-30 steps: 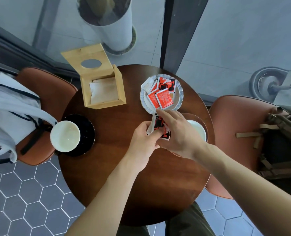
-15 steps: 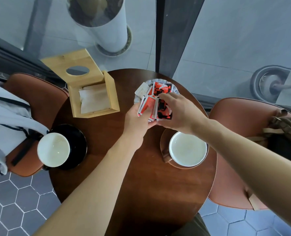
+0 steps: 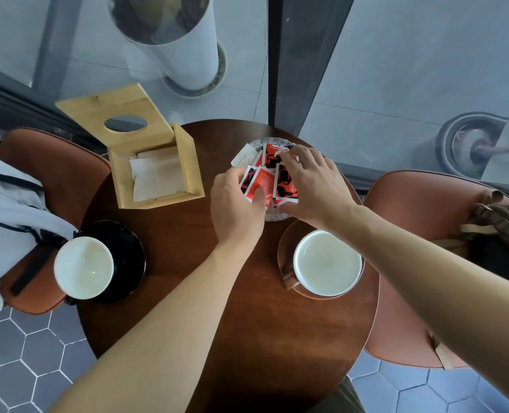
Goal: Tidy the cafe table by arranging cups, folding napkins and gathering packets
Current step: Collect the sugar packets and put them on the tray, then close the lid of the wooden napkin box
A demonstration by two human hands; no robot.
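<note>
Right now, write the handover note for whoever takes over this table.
Left hand: thumb pressing on the packets in the small dish.
Right hand: fingers spread over the same packets.
Done: packets are on the dish; napkins sit in the open wooden box.
Cups: white cup on the black saucer, left; second cup on the brown saucer, right.
Left: square up the packets, close the box, arrange the cups.
</note>
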